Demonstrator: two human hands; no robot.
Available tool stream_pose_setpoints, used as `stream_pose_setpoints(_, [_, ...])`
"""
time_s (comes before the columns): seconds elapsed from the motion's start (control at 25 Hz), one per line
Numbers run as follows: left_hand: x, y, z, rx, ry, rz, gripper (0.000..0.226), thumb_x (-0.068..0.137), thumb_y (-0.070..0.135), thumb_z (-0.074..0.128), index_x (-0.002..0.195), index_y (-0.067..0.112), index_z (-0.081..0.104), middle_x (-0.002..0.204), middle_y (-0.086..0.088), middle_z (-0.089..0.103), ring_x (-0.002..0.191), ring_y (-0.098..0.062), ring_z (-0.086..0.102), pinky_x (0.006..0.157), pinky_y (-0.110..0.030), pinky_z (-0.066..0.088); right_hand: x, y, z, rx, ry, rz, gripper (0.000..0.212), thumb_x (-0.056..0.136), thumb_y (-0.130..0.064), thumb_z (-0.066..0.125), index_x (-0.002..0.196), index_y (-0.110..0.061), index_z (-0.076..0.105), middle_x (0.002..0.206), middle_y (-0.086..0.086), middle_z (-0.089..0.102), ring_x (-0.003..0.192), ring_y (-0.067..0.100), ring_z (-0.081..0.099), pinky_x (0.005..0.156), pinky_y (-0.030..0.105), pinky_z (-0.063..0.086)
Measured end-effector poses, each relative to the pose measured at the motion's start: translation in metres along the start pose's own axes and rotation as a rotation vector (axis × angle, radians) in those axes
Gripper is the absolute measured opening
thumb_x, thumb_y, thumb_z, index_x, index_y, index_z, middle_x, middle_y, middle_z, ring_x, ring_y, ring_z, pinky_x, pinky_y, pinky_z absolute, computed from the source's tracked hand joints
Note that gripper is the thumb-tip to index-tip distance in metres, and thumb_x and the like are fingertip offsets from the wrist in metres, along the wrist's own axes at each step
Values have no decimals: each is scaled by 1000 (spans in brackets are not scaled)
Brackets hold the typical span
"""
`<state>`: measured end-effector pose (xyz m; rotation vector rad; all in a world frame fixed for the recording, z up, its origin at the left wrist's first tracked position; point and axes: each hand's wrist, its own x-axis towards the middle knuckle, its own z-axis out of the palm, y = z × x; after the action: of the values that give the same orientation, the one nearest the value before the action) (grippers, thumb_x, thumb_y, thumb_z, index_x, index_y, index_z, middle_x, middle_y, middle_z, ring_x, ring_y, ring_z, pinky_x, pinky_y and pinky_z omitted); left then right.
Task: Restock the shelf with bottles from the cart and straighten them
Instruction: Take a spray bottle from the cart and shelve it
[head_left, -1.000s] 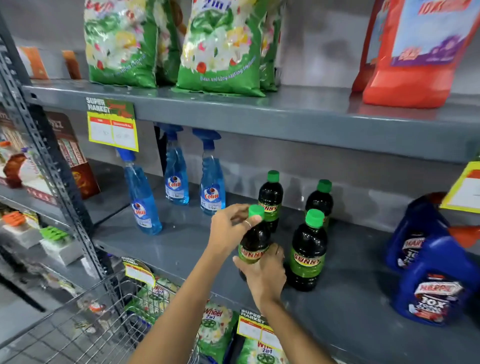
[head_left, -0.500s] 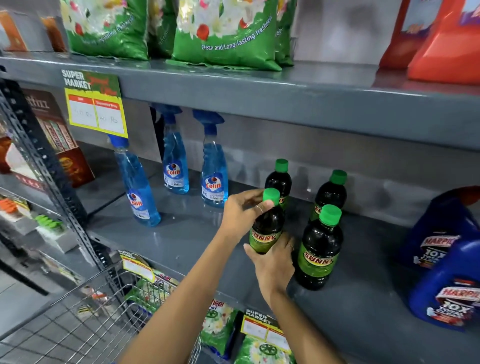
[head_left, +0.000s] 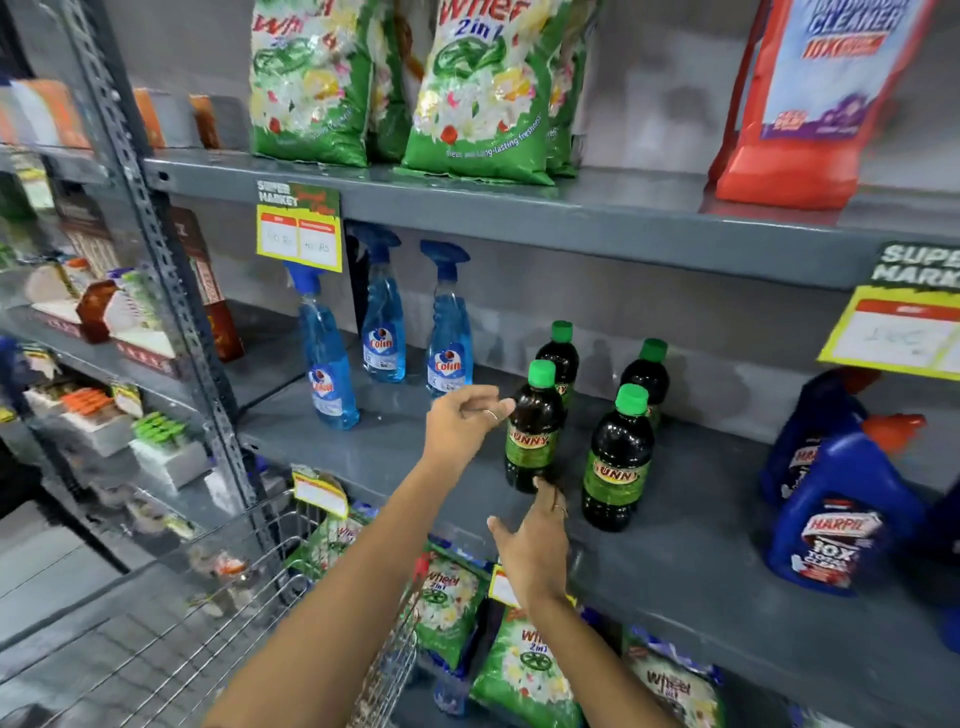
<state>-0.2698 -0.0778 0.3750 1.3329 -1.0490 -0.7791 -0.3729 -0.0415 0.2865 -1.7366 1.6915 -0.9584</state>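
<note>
Middle shelf (head_left: 415, 457), grey metal, holds the working group. Left part: three blue spray bottles (head_left: 383, 332). Right part: blue jugs (head_left: 836, 525). Between them, four dark bottles with green caps, set two in front and two behind.

Cart (head_left: 218, 618): wire basket at lower left, only partly in view. No bottles can be made out in the visible part, so what is left to load cannot be told from here.

Progress, as judged: at least four bottles are on the shelf. The front-left bottle (head_left: 535, 431) stands upright near the shelf's front edge, label facing out. The front-right bottle (head_left: 618, 462) is also upright with its label forward, just beside the first and not touching. The two rear bottles (head_left: 649, 374) stand close behind; the left rear one is partly hidden. Rows look roughly square; a small nudge may remain. Open shelf space on both sides suggests room for more stock.

Bottle appearance: dark brown, nearly black liquid, clear plastic, bright green screw cap, green band label with red lettering.

Left hand (head_left: 465, 418): fingers loosely curled, tips just beside the front-left bottle's shoulder, gripping nothing.

Right hand (head_left: 535, 551): open, fingers spread, tips at the base of the same bottle, holding nothing; contact uncertain.
</note>
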Motion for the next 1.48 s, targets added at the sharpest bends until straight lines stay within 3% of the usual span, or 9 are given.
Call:
stream_pose_setpoints(0.16, [-39, -17, -52, 21, 114, -83, 23, 77, 13, 70, 95, -1, 67, 66, -2, 63, 55, -6, 57, 55, -17, 46, -43, -5, 13, 13, -141, -141, 45, 81, -18, 66, 121, -11, 47, 127, 10, 51, 115, 27, 52, 91, 37, 47])
stream_pose_setpoints(0.48, [-85, -117, -178, 89, 283, -375, 3, 79, -4, 62, 79, -2, 64, 64, -5, 60, 45, -1, 59, 40, -11, 45, -104, -24, 92, -93, -452, -319, 22, 83, -15, 61, 105, -16, 56, 106, 4, 63, 85, 22, 60, 62, 26, 33])
stream_pose_setpoints(0.64, [-101, -184, -234, 133, 311, -528, 23, 77, -15, 54, 63, 1, 60, 66, -6, 61, 45, -2, 57, 47, -14, 46, -99, -37, 153, -169, -601, -271, 23, 84, -15, 63, 105, -18, 56, 114, 1, 60, 93, 15, 55, 72, 26, 43])
stream_pose_setpoints(0.8, [-130, -257, -279, 191, 349, -734, 20, 74, -15, 58, 65, 1, 66, 42, 4, 61, 41, -2, 53, 52, -18, 44, -96, -41, 226, -270, -779, -171, 24, 81, -14, 64, 104, -13, 59, 109, 10, 66, 99, 25, 61, 78, 32, 48])
stream_pose_setpoints(0.96, [-170, -328, -300, 246, 324, -1007, 7, 71, 2, 70, 78, 2, 70, 64, -7, 65, 66, -19, 62, 64, -25, 41, -100, -26, 296, -331, -963, -89, 27, 80, -10, 65, 106, -10, 58, 111, 12, 65, 96, 26, 62, 75, 31, 48])
stream_pose_setpoints(1.12, [-203, -376, -294, 329, 269, -1223, 39, 72, 15, 74, 106, -1, 62, 103, -20, 69, 103, -30, 62, 83, -33, 47, -105, -2, 357, -407, -1073, 35, 30, 80, -12, 64, 108, -4, 60, 111, 18, 66, 100, 32, 63, 83, 38, 53])
stream_pose_setpoints(1.24, [-214, -397, -281, 336, 230, -1287, 38, 70, 15, 73, 102, 2, 58, 100, -19, 67, 96, -32, 63, 73, -36, 47, -114, 22, 386, -470, -1146, 128, 32, 82, -17, 62, 109, 0, 58, 110, 20, 67, 97, 32, 64, 80, 36, 53])
stream_pose_setpoints(1.32, [-219, -411, -277, 299, 233, -1334, 39, 69, 18, 74, 100, 5, 54, 105, -20, 66, 86, -27, 61, 69, -34, 47, -121, 39, 401, -473, -1169, 210, 31, 83, -19, 62, 109, -5, 55, 109, 15, 67, 79, 22, 63, 59, 25, 47])
stream_pose_setpoints(1.48, [-225, -435, -278, 252, 143, -1406, 50, 71, 23, 73, 112, 4, 51, 114, -16, 63, 99, -28, 60, 83, -33, 48, -131, 70, 426, -446, -1219, 377, 33, 87, -19, 58, 114, -2, 54, 109, 15, 65, 75, 19, 59, 48, 19, 43])
